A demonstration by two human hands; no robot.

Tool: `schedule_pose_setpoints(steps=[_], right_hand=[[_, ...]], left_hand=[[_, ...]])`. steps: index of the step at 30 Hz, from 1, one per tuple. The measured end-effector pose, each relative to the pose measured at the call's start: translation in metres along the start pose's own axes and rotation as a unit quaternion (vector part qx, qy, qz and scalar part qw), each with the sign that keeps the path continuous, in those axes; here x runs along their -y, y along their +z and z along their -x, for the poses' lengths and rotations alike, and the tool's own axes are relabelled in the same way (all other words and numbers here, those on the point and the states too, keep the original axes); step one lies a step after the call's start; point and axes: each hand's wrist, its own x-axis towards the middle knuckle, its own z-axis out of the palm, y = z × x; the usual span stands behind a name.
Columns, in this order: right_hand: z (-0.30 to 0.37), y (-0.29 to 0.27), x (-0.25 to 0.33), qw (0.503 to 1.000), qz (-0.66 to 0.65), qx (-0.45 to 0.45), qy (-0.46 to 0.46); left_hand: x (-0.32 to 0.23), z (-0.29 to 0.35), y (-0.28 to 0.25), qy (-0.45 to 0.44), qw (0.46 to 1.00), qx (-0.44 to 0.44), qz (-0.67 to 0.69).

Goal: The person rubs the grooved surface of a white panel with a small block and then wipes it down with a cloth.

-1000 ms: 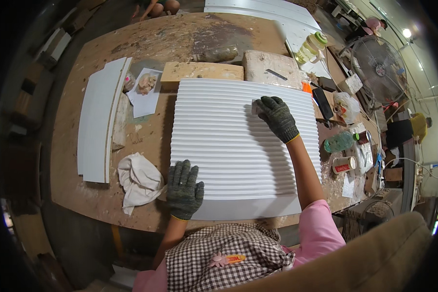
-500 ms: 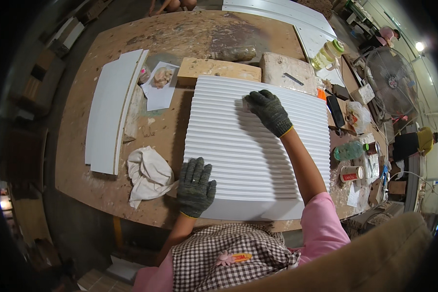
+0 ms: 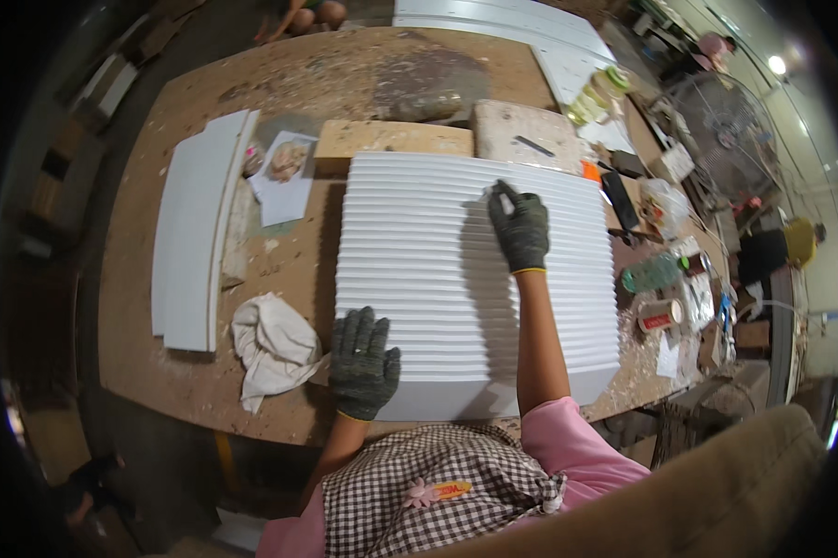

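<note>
Head view: my left hand (image 3: 363,361) lies flat, fingers extended, gripping nothing, at the near left edge of the ribbed white panel (image 3: 419,279) on the surface (image 3: 182,395); steady bracing suits. My right hand (image 3: 519,231) curls around a pale piece (image 3: 506,203), kind unclear; light, even pressure seems best.

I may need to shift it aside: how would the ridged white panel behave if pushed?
The ridged white panel would probably move stiffly, since its ridges show no sagging. It seems unlikely to roll or tip, lying broad face up.
</note>
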Motion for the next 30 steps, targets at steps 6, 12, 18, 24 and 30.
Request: schedule_pose_setpoints(steps=[6, 12, 18, 24, 30], right_hand=[[0.021, -0.038, -0.11, 0.975, 0.209, -0.042, 0.059], [0.003, -0.045, -0.119, 0.979, 0.195, -0.043, 0.032], [0.023, -0.014, -0.031, 0.991, 0.049, 0.06, -0.11], [0.007, -0.106, -0.202, 0.979, 0.129, -0.099, 0.124], [0.009, -0.073, -0.16, 0.996, 0.082, -0.039, -0.004]], left_hand=[[0.001, 0.002, 0.002, 0.004, 1.0, -0.012, -0.011], [-0.004, -0.001, 0.005, 0.016, 1.0, -0.016, -0.013], [0.001, 0.004, 0.003, 0.007, 1.0, 0.002, -0.007], [-0.004, 0.001, 0.005, 0.012, 1.0, -0.014, -0.019], [-0.002, 0.002, 0.003, 0.009, 1.0, 0.006, -0.02]])
